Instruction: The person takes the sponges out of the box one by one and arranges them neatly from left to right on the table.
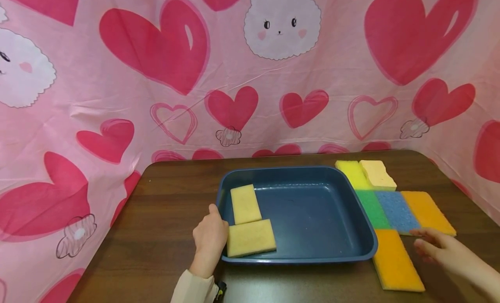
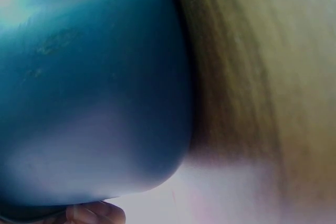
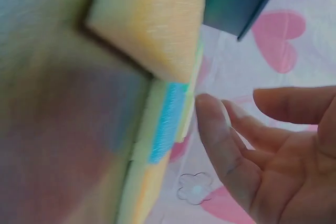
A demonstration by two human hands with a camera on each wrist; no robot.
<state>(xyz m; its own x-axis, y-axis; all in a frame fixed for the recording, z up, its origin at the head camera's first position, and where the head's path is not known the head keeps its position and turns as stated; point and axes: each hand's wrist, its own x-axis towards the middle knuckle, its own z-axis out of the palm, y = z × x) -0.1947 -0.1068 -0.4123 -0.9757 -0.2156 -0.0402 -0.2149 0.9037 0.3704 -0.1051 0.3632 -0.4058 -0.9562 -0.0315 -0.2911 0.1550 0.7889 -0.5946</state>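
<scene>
My left hand (image 1: 211, 233) grips the left rim of a dark blue baking pan (image 1: 308, 256); in the left wrist view its fingertips (image 2: 94, 212) show at the rim. Inside the pan's left side lie two pale yellow sponges, one (image 1: 245, 204) behind the other (image 1: 251, 238). My right hand (image 1: 445, 251) hovers with nothing in it, fingers loosely bent, by the blue sponge (image 1: 396, 211) and the back orange sponge (image 1: 427, 211). Another orange sponge (image 1: 397, 260) lies nearer me, beside the pan. In the right wrist view, thumb and fingers stand apart.
Beyond the blue sponge are a green sponge (image 1: 371, 209), a bright yellow sponge (image 1: 351, 172) and a cream sponge (image 1: 376, 173), in the pan's right-hand neighbourhood. The brown wooden table (image 1: 156, 233) ends at a pink heart-patterned cloth (image 1: 175, 129) behind.
</scene>
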